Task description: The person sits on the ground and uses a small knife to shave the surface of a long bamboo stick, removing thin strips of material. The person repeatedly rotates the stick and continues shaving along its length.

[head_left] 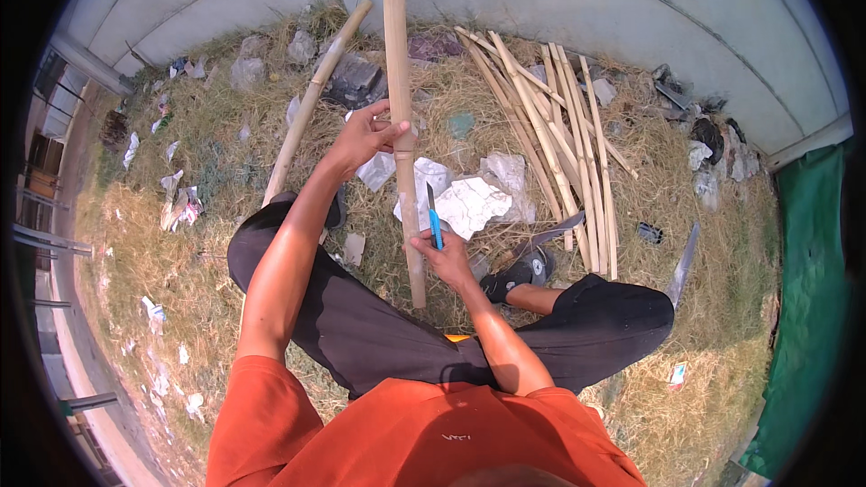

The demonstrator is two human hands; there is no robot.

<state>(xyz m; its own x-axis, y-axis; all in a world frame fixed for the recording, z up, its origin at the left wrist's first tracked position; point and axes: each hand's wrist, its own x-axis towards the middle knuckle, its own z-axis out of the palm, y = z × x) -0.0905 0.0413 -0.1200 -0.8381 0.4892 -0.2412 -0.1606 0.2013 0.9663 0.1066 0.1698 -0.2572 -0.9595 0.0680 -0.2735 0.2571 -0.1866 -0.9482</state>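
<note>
I sit on dry grass in black trousers and an orange shirt. A long pale bamboo pole (398,54) stands nearly upright in front of me, its lower end near my lap. My left hand (365,133) grips the pole partway up. My right hand (444,257) holds a slim blue pen-like tool (433,214) close beside the pole's lower part, tip pointing up.
Several split bamboo strips (559,140) lie in a bundle on the grass to the right. Another pole (311,104) lies to the left. Crumpled white paper (469,203), a long blade (683,263), stones and litter are scattered around. A grey wall (586,0) stands behind; green cloth (812,307) hangs right.
</note>
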